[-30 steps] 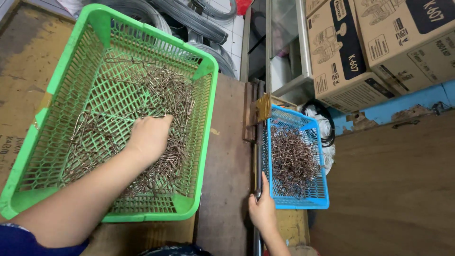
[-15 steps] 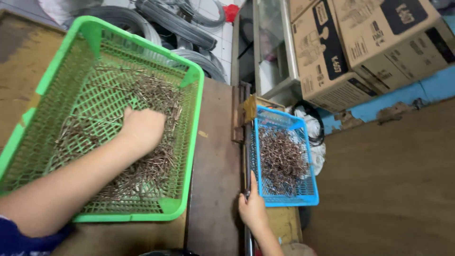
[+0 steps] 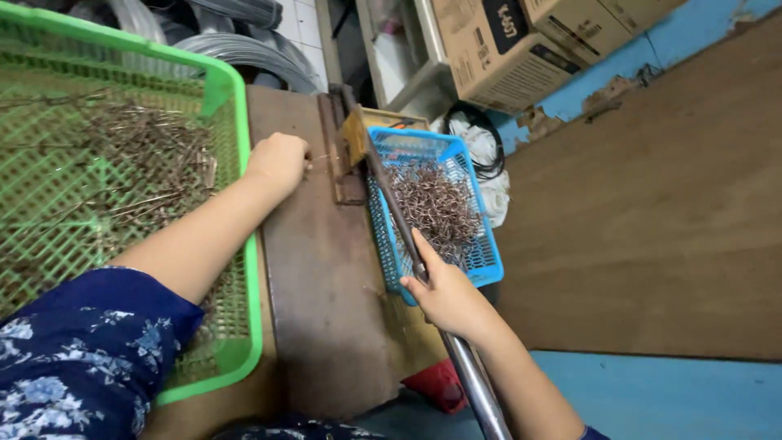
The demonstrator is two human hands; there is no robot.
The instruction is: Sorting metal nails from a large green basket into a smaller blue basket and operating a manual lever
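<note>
Head view: right hand (image 3: 446, 295) grips metal lever (image 3: 407, 236); left hand (image 3: 279, 159) pinches wire.

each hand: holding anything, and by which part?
Right hand grips the long metal lever bar partway along its shaft. Left hand pinches a thin wire piece by one end, beside the green basket.

Large plastic mesh basket (image 3: 232, 122): bright green. Small plastic mesh basket (image 3: 481, 261): blue. Bent wire pieces (image 3: 436, 204) within it: brownish copper. Long metal lever bar (image 3: 472, 383): silver-grey. Flat metal work plate (image 3: 318, 277): rusty brown. Fabric sleeve (image 3: 73, 358): navy with pale floral print. Cardboard boxes (image 3: 489, 57): tan with black panels.
</note>
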